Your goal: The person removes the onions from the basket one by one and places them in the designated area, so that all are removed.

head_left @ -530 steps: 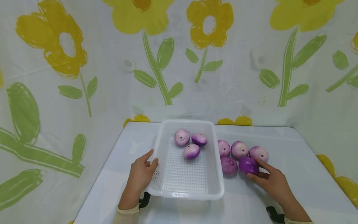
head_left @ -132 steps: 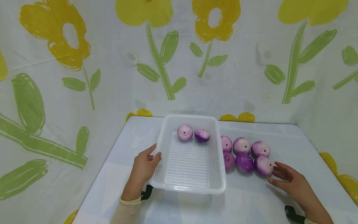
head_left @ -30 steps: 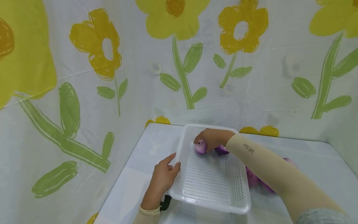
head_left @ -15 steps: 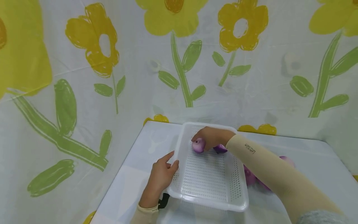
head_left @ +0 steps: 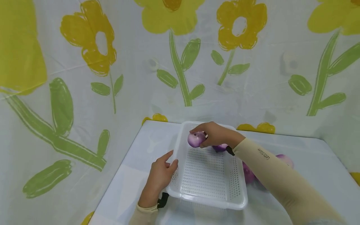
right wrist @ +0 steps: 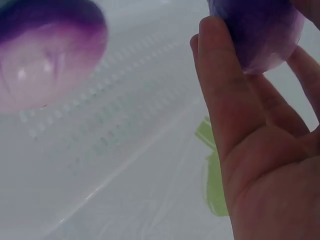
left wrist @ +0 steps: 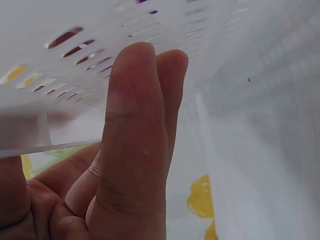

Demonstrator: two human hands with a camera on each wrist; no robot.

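A purple-and-white onion point(head_left: 195, 139) is in my right hand point(head_left: 217, 133), pinched between thumb and fingers above the far left part of the white perforated basket point(head_left: 208, 202). A second onion point(head_left: 219, 148) lies in the basket, partly hidden under the right hand and wrist; it is close and blurred in the right wrist view. My left hand point(head_left: 161, 172) holds the basket's left rim. In the left wrist view, its straight fingers point(left wrist: 134, 120) lie under the rim against the slotted wall.
To the right of the basket, more onions sit on the white table point(head_left: 126, 184), including a pale one point(head_left: 286, 160) and a darker one point(head_left: 248, 174). The right forearm hides the others. Flower-printed cloth point(head_left: 135, 90) stands behind and at the left.
Earlier, the right hand was beside the table onions, with the number in the basket falling from three to two. It then reached into the basket, gripped an onion, and has now raised it slightly.
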